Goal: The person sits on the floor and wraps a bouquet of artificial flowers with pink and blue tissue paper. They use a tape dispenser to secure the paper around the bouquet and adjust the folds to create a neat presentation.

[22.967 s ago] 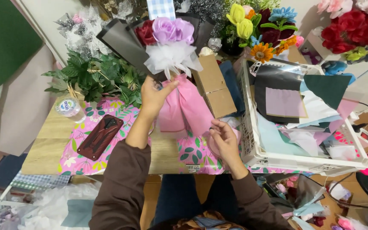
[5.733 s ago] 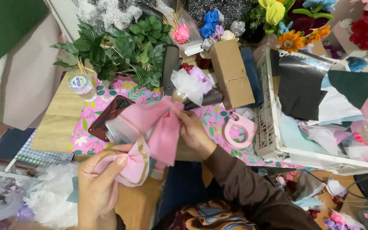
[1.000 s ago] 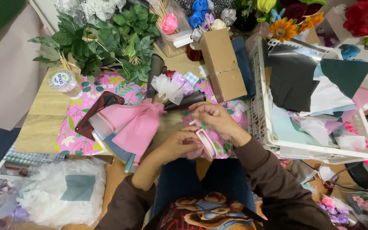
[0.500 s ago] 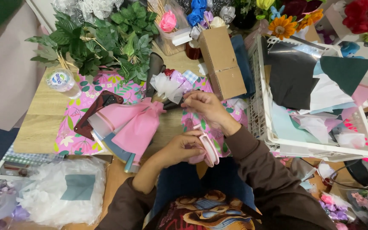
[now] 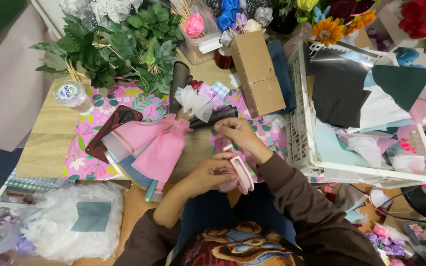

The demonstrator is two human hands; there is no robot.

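Observation:
My left hand [image 5: 208,173] grips a pink ring-shaped tape dispenser [image 5: 242,172] just off the table's front edge, above my lap. My right hand [image 5: 235,132] is a little farther in, its fingers pinched on a thin strip that runs from the dispenser. To the left a bouquet in pink wrapping paper [image 5: 156,148] lies on its side on the floral mat [image 5: 82,143], its white tulle and purple flowers [image 5: 200,101] pointing toward the far side.
A white plastic basket [image 5: 301,152] full of paper sheets fills the right side. A cardboard box [image 5: 257,74], green foliage [image 5: 119,44], a bottle [image 5: 70,93] and a dark phone-shaped object [image 5: 112,130] sit around the bouquet. Crumpled clear wrap [image 5: 65,221] lies at lower left.
My right hand has moved away from the dispenser toward the bouquet, then settled between them. My left hand has kept the dispenser near the table's edge.

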